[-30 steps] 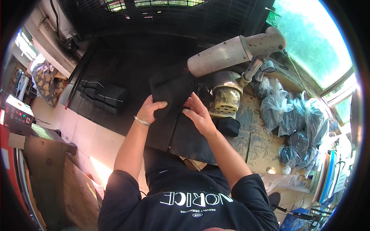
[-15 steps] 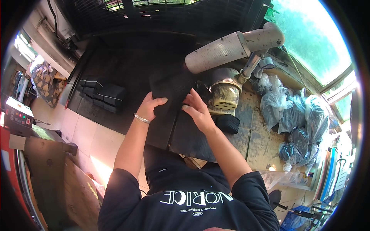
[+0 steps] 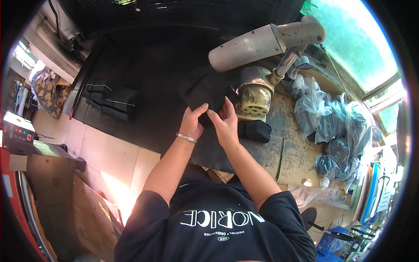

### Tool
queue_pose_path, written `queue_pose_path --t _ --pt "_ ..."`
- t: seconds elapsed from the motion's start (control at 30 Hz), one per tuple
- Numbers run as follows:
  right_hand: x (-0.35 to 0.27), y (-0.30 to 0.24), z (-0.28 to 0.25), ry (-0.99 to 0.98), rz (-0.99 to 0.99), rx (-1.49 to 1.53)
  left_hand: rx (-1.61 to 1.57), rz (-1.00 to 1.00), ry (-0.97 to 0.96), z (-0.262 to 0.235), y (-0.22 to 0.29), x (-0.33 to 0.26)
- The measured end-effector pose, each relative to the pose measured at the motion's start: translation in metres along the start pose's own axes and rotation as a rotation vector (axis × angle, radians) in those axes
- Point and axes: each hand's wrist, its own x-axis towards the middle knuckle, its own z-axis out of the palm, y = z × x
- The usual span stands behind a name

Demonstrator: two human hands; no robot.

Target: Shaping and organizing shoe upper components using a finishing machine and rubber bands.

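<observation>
Black cloth piece (image 3: 204,89): soft, matte, folded, roughly square; lying on dark bench top (image 3: 144,87), just left of grey metal machine (image 3: 266,43) with its rounded, grimy base. Left hand (image 3: 190,123) and right hand (image 3: 224,123) side by side, fingers pinching near edge of cloth. Silver bangle (image 3: 187,138) on left wrist. Compared with a second ago: hands closer together, cloth more bunched. Crinkled clear plastic bags (image 3: 331,126) at right.

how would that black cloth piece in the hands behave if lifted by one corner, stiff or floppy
Probably floppy: the black cloth piece bends and folds where the left hand and right hand pinch it. Likely light, since fingertips alone hold it. Unlikely to slip; it looks matte.
</observation>
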Motion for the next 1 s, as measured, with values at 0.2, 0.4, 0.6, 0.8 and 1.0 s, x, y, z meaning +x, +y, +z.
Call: queue_pose_path --t 0.2,0.4,0.6,0.8,1.0 --pt "0.005 -0.02 -0.004 0.022 0.03 0.041 -0.115 -0.069 -0.12 -0.007 0.015 0.015" --pt "0.039 -0.027 0.001 0.161 0.026 -0.018 -0.118 0.023 -0.171 0.021 0.015 0.045" --pt "0.072 -0.038 0.006 0.301 -0.069 -0.071 -0.003 0.023 -0.276 0.04 0.018 0.071" --pt "0.071 -0.042 -0.003 0.342 0.004 -0.069 0.051 0.024 -0.247 0.048 0.012 0.077" --pt "0.073 -0.038 -0.007 0.413 0.052 -0.115 0.13 -0.043 -0.259 0.056 0.019 0.074"
